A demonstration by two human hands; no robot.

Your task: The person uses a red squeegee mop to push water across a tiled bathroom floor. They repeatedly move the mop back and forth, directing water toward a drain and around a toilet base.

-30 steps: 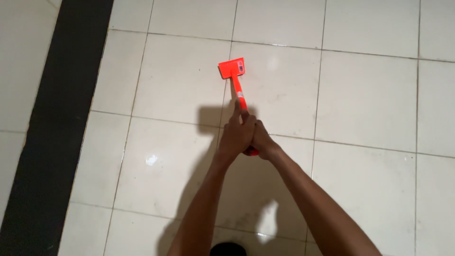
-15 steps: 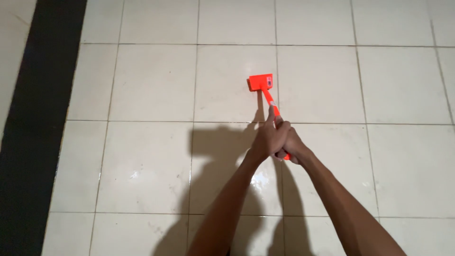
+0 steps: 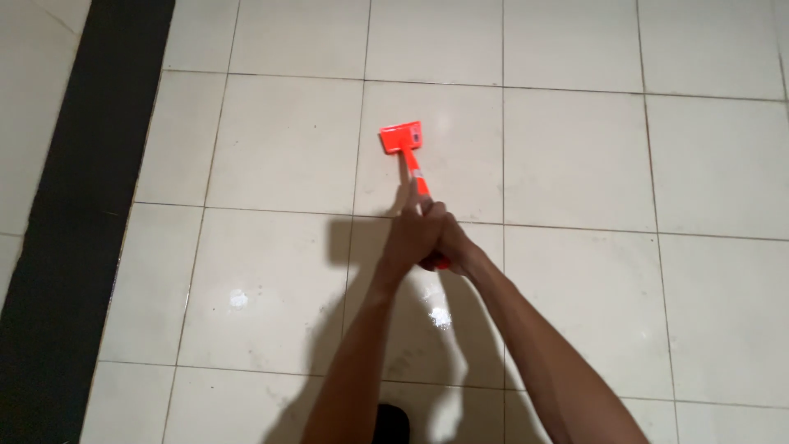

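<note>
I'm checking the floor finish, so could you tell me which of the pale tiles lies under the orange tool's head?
The tile in the second row from the top lies under the orange tool's head, directly ahead of the clasped hands.

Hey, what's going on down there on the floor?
A person is gripping the handle of an orange long-handled tool with both hands, the left hand and right hand clasped together around it. The tool's flat, blocky head points away from them over a pale tiled floor. A black strip runs along the left side, and the arms cast a shadow on the tiles.
</note>
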